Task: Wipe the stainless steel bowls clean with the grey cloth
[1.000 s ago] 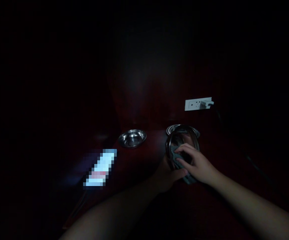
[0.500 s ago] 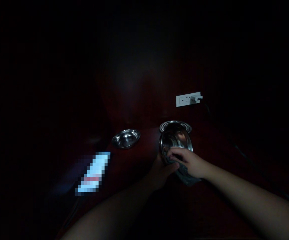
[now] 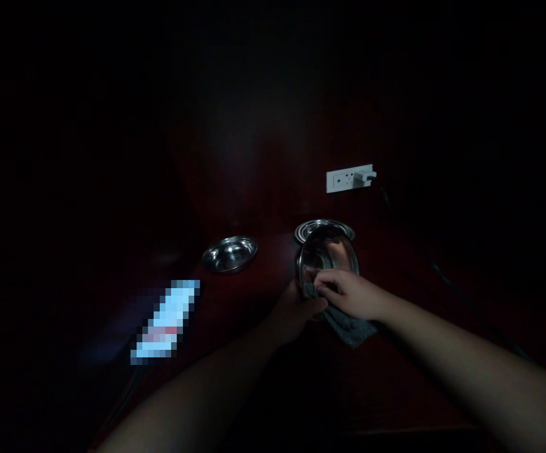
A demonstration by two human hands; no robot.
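Observation:
A shiny metal bowl [image 3: 336, 251] is tilted up, its hollow side facing me. My left hand [image 3: 296, 311] grips its lower left rim, thumb over the edge and the other fingers hidden behind. Inside the bowl, my right hand [image 3: 348, 292] is closed on a grey-green cloth [image 3: 351, 327] pressed against the lower wall. The loose end of the cloth hangs down below that hand. Just behind the held bowl, a stack of metal dishes [image 3: 304, 233] rests on the dark red table, partly covered by it.
Another metal bowl [image 3: 230, 255] stands upright to the left. A lit, pixelated screen [image 3: 167, 321] is nearer me on the left. On the back wall a white socket plate [image 3: 336, 181] holds a plugged-in adapter [image 3: 365, 176]. A dark cable [image 3: 452, 283] runs along the right.
My right hand has shifted slightly inside the bowl with the cloth, whose hanging end now shows more. The whole view has slid a little, so everything sits slightly further left and higher.

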